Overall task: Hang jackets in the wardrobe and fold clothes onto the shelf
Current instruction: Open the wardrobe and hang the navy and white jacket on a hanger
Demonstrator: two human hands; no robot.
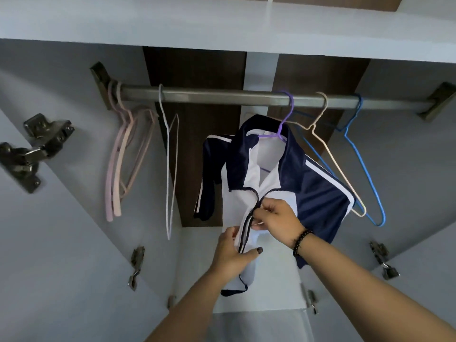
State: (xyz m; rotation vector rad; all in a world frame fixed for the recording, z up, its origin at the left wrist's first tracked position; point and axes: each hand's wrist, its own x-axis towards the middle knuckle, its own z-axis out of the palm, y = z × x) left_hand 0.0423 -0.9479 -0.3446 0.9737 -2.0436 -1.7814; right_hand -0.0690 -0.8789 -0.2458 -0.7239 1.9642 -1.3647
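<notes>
While it hangs from a purple hanger (pixel 283 124) on the wardrobe rail (pixel 246 97), the navy-and-white jacket (pixel 318 193) sits right of the rail's middle, its collar up and its front partly zipped. Low on the front, the left hand (pixel 228 255) grips the white fabric beside the zipper (pixel 249 225), thumb curled over the hem. Just above it the right hand (pixel 278 223), a dark bead bracelet (pixel 301 241) on its wrist, pinches the zipper track between fingertips. Right of the jacket, a beige hanger (pixel 328 156) and a blue hanger (pixel 365 169) hang bare, partly behind the shoulder. Further left hangs a white wire hanger (pixel 170 169), and pink hangers (pixel 121 164) bunch at the rail's left end. Metal hinges (pixel 32 149) are fixed to the grey side panels.
</notes>
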